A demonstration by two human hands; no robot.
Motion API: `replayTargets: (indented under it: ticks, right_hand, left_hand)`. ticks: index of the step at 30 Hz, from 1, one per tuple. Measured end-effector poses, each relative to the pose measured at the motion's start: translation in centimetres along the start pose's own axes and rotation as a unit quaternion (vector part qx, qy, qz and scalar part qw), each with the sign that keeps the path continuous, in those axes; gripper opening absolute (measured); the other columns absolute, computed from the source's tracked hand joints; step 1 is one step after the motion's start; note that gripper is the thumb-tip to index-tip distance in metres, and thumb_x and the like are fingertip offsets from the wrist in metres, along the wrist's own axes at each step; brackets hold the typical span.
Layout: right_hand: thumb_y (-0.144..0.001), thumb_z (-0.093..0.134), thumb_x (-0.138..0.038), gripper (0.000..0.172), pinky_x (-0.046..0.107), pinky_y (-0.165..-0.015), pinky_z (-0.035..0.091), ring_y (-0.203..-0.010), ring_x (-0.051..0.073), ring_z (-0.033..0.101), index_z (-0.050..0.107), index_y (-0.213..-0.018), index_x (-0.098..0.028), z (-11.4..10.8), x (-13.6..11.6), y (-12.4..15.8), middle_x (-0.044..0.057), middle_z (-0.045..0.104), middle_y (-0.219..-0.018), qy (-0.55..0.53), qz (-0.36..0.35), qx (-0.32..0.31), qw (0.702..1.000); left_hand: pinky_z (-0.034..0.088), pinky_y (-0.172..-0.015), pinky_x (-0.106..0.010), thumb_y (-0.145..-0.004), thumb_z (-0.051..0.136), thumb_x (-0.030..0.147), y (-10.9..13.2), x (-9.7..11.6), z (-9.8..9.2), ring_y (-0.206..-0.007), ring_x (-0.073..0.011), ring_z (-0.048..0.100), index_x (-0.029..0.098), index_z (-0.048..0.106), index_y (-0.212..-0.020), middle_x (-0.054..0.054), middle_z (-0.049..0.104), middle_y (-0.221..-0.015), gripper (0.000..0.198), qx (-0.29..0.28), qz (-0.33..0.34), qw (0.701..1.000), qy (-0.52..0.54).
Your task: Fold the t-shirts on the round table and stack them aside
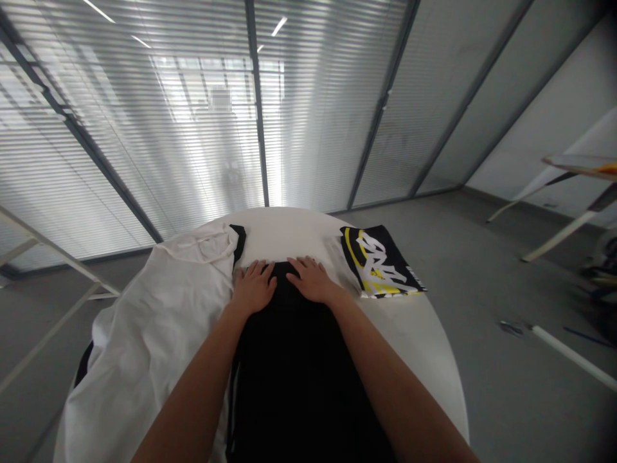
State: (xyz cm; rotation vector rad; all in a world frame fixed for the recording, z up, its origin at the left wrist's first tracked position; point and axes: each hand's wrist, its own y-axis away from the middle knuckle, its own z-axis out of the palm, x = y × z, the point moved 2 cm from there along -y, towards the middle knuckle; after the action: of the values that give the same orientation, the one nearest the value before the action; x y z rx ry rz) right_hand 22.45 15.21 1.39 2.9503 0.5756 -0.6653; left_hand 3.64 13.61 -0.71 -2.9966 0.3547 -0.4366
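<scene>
A long black cloth (299,373) lies lengthwise on a round white table (294,228), running toward the bottom of the view. At its far left corner rests my left hand (254,286), palm down with the fingers spread. My right hand (311,278) lies flat on the far right corner, its fingers apart too. Neither hand grips anything. Left of the black cloth, a loose white garment (159,321) covers that side of the table. To the right sits a folded black, yellow and white printed cloth (380,260).
Blinds (193,128) hang on a glass wall behind the table. White metal legs (53,251) stand at the left. Another table (578,166) is at the right, and a white bar (573,357) lies low at the right edge.
</scene>
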Motion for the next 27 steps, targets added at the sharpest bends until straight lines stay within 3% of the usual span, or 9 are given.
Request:
replayTargets:
  ticks: [3,6,10,14,22,27]
  right_hand:
    - [-0.098,0.032,-0.053,0.060,0.059,-0.114,0.008,-0.147,0.032,0.012,0.029,-0.152,-0.027,1.2,-0.1,0.2,0.008,0.018,-0.161,0.037,0.009,-0.043,0.998]
    - [-0.097,0.029,-0.056,0.061,0.059,-0.115,0.008,-0.148,0.030,0.011,0.026,-0.153,-0.030,1.1,0.3,0.2,0.005,0.015,-0.161,0.054,0.000,-0.057,0.997]
    - [-0.097,0.029,-0.057,0.059,0.062,-0.112,0.011,-0.146,0.032,0.018,0.032,-0.150,-0.031,0.4,1.2,0.1,0.006,0.025,-0.159,0.064,0.046,-0.030,0.996]
    - [-0.097,0.034,-0.051,0.059,0.063,-0.109,0.017,-0.139,0.036,0.029,0.040,-0.146,-0.019,-0.1,2.0,0.1,0.015,0.040,-0.149,0.081,0.129,0.048,0.987]
    - [-0.087,0.049,-0.033,0.045,0.046,-0.100,0.038,-0.118,0.029,0.053,0.057,-0.130,-0.023,-1.0,2.3,-0.9,0.012,0.058,-0.128,0.018,0.180,0.080,0.980]
    - [-0.083,0.050,-0.021,0.048,0.027,-0.095,0.042,-0.110,0.021,0.059,0.057,-0.130,-0.013,-1.0,2.9,-1.5,0.012,0.065,-0.117,-0.049,0.168,0.097,0.980]
  left_hand:
    - [0.017,-0.113,-0.059,-0.096,0.033,0.046,-0.2,-0.8,-0.2,-0.143,-0.0308,0.028,0.029,0.040,-0.147,-0.010,0.039,-0.152,0.054,-0.011,-0.013,1.000,-0.019]
    - [0.019,-0.113,-0.058,-0.096,0.030,0.049,-0.3,-1.2,-0.3,-0.143,-0.0296,0.028,0.029,0.038,-0.148,-0.008,0.038,-0.153,0.056,-0.013,-0.016,0.999,-0.037]
    - [0.025,-0.112,-0.052,-0.097,0.027,0.051,-0.4,-1.9,-0.9,-0.137,-0.0310,0.037,0.021,0.045,-0.144,-0.012,0.047,-0.146,0.059,0.007,-0.042,0.998,-0.040]
    - [0.033,-0.107,-0.045,-0.094,0.036,0.044,-0.8,-3.2,-1.6,-0.128,-0.0315,0.047,0.011,0.051,-0.138,-0.018,0.056,-0.135,0.056,0.033,-0.091,0.995,-0.037]
    - [0.042,-0.099,-0.038,-0.082,0.053,0.034,-1.3,-3.3,-3.1,-0.108,-0.0256,0.061,0.021,0.069,-0.115,-0.010,0.067,-0.115,0.039,0.035,-0.106,0.991,0.073]
    - [0.047,-0.092,-0.030,-0.080,0.055,0.034,-1.3,-3.7,-4.6,-0.101,-0.0224,0.065,0.014,0.065,-0.122,-0.011,0.069,-0.114,0.048,0.012,-0.124,0.976,0.179]
